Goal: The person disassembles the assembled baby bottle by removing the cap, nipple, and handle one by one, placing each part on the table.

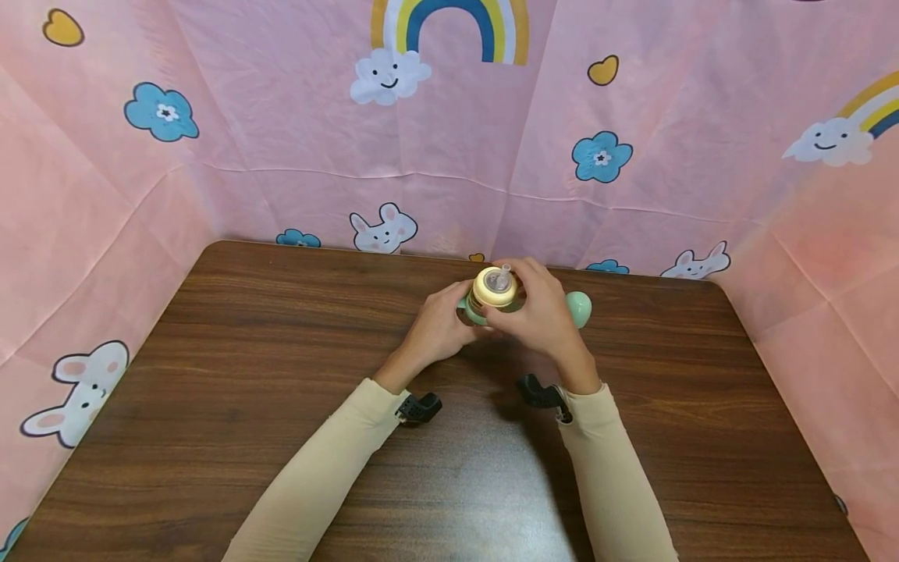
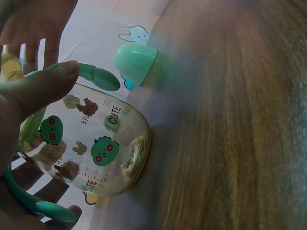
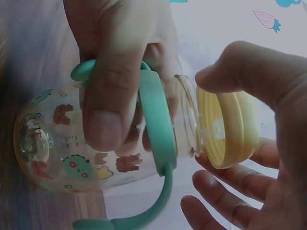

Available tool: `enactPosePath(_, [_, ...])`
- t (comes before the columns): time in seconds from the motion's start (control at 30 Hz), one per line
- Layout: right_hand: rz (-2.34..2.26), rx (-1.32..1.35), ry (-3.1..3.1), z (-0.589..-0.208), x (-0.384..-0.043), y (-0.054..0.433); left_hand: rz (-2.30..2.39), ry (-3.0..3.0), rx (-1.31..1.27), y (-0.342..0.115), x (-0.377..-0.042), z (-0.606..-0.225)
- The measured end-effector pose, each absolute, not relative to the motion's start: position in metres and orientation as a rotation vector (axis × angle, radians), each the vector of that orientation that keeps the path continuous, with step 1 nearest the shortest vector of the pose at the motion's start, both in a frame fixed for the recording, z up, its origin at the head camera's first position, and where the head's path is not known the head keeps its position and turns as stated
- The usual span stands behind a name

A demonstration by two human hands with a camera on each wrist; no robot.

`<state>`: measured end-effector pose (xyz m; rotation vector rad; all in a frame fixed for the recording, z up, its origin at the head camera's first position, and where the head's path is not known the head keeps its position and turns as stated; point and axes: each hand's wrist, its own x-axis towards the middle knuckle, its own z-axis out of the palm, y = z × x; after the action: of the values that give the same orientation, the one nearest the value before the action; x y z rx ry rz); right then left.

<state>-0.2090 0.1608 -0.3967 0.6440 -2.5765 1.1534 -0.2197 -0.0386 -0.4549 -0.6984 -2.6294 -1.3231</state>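
A clear baby bottle (image 3: 91, 158) with cartoon prints and a green two-handled ring (image 3: 158, 124) stands upright at the table's far side. My left hand (image 1: 440, 321) grips the bottle around its body and handle ring, the thumb lying across the front in the left wrist view. My right hand (image 1: 537, 308) holds the yellow screw collar (image 3: 240, 127) with its clear nipple (image 1: 502, 279) between thumb and fingers. In the right wrist view the collar sits just off the bottle's open neck, slightly tilted, with a small gap showing. A green dome cap (image 1: 579, 309) lies beyond my right hand.
The brown wooden table (image 1: 295, 367) reaches back to a pink patterned cloth (image 1: 463, 140) hung close behind the bottle and along both sides. Black wrist cameras (image 1: 419, 407) stick out from both sleeves.
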Motion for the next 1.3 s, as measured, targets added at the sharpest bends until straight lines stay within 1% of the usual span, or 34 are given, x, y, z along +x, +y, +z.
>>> enactPosePath(0.33, [1.163, 0.633, -2.551, -0.391, -0.207, 0.168, -1.342, -2.584, -0.705, -0.041, -0.223, -0.464])
enactPosePath(0.37, [1.165, 0.632, -2.548, -0.391, -0.207, 0.169, -1.337, -2.604, -0.692, -0.039, -0.218, -0.456])
enactPosePath(0.63, [1.185, 0.613, -2.531, -0.387, -0.207, 0.178, -1.370, -2.567, -0.709, -0.040, -0.220, -0.462])
enactPosePath(0.9, [1.177, 0.584, -2.548, -0.384, -0.209, 0.191, -1.384, -2.605, -0.683, -0.038, -0.217, -0.454])
enactPosePath(1.3, [1.199, 0.438, -2.591, -0.382, -0.211, 0.216, -1.364, -2.625, -0.659, -0.038, -0.218, -0.455])
